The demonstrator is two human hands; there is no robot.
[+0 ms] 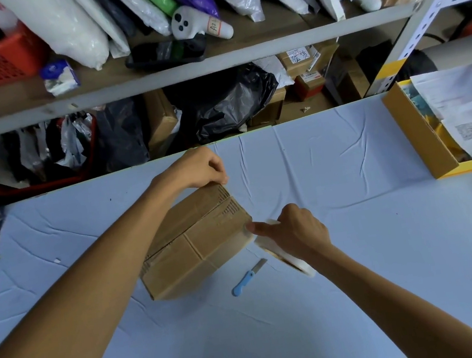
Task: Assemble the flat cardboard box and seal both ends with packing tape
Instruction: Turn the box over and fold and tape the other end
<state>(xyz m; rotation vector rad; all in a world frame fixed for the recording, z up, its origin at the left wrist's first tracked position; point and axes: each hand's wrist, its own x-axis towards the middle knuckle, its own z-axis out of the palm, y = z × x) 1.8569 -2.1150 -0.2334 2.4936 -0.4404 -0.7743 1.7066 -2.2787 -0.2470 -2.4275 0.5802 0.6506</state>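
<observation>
Cardboard box [194,239] is sitting squared-up near the middle of the blue-covered counter [360,252], its top flaps folded shut and meeting along a centre seam. It is looking light and probably empty, so it is likely to skid on the cloth under any sideways pull. Its walls are stiff at the corners but will give toward the middle of the flaps. The left hand [197,169] is bracing the far top corner, its fingers [218,170] curled and pinching there, though whether they are catching cardboard or a tape end is hard to tell. The right hand [296,231] is gripping the tape roll [282,258] just beside the box's right edge, with its index finger extended and pressing against the near right corner. Corners and edges seem the best places to hold. A blue-handled knife [247,279] is lying on the counter near the roll.
</observation>
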